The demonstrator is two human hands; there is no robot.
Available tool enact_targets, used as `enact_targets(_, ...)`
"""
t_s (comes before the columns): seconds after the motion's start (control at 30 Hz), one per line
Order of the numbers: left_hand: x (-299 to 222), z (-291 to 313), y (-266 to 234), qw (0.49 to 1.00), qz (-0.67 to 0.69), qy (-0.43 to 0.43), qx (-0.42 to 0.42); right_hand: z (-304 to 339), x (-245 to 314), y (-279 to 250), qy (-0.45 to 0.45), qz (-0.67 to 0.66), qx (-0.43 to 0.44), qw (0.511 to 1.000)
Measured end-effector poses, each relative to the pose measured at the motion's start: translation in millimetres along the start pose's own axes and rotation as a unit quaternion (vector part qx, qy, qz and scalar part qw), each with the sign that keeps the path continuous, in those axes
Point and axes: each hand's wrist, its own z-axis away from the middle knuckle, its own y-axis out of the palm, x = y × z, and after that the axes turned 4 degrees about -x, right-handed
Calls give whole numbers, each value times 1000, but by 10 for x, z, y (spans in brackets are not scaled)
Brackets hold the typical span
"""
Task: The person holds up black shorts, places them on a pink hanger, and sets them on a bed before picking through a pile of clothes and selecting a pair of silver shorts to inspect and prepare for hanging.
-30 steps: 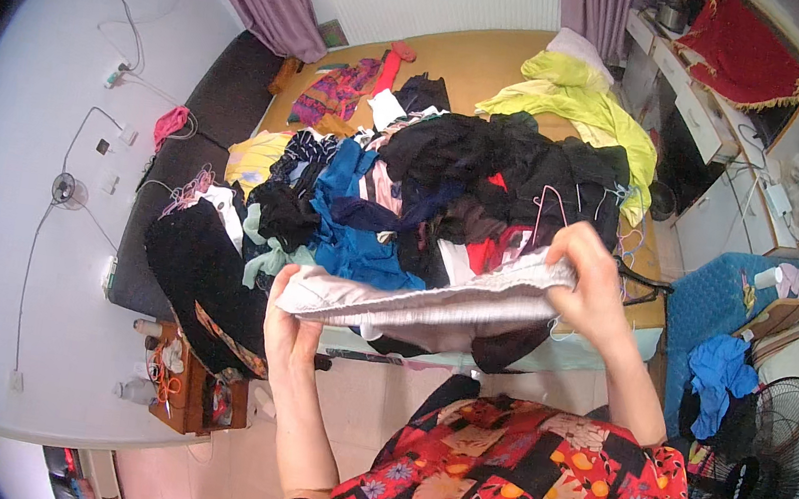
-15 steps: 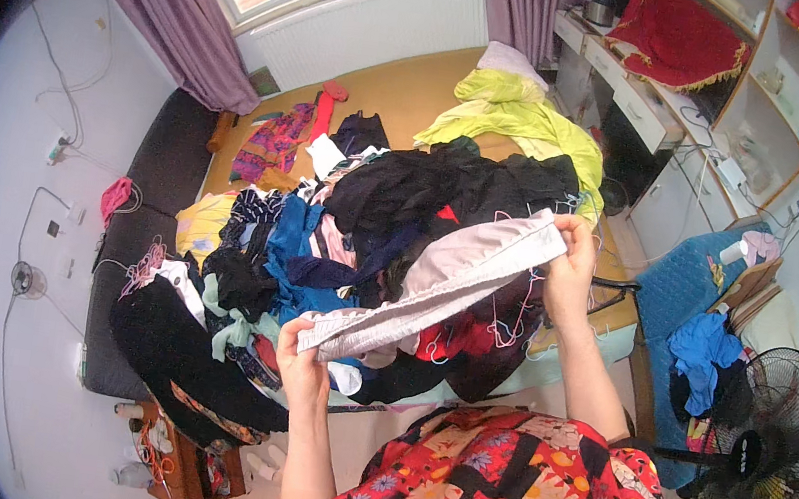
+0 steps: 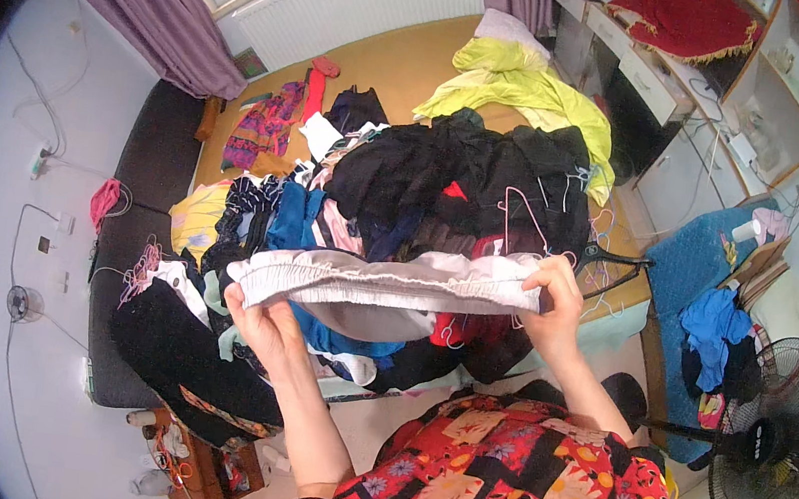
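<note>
Stretched between my two hands is a pale grey-pink garment (image 3: 379, 287) with a gathered elastic waistband. My left hand (image 3: 270, 331) grips one end of the band, and my right hand (image 3: 556, 302) pinches the other. The garment's lower part hangs out of clear sight, so its kind cannot be made out. Beneath and beyond it spreads a large heap of clothes, with black garments (image 3: 469, 178) on top and blue cloth (image 3: 292, 220) to the left. A pink hanger (image 3: 523, 215) and a black hanger (image 3: 610, 262) lie near my right hand.
The heap covers much of a bed (image 3: 373, 69) with a tan surface. A yellow-green quilt (image 3: 526, 90) lies at its far right. Dark clothing (image 3: 169, 350) drapes at the left corner. A standing fan (image 3: 774, 435) and a blue padded piece (image 3: 683, 277) are on the right.
The garment has swung from a slant to nearly level. My left hand has moved left and up, my right hand down a little. The waistband's gathers now face me.
</note>
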Motion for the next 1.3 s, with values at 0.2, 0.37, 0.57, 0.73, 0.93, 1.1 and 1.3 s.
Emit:
enact_targets(0.2,288,254,-177,989,-142,-40,5,-25,0,-46,-60,10,-14,998)
enact_targets(0.37,642,583,-601,835,-533,-103,85,-114,-137,-109,-89,29,3,996)
enact_targets(0.57,817,1556,418,795,-454,-227,332,-256,-188,-74,-60,7,21,998)
enact_targets(0.73,1388,2032,615,740,71,-610,273,-293,-120,17,-99,35,26,994)
enact_targets(0.93,1366,1831,977,755,160,-634,37,-324,-42,-5,-122,71,22,990)
enact_targets(1.1,1117,1610,942,803,190,-565,3,-301,8,33,-118,108,10,987)
enact_targets(1.3,914,1377,936,861,130,-484,86,-41,45,112,-115,162,103,975)
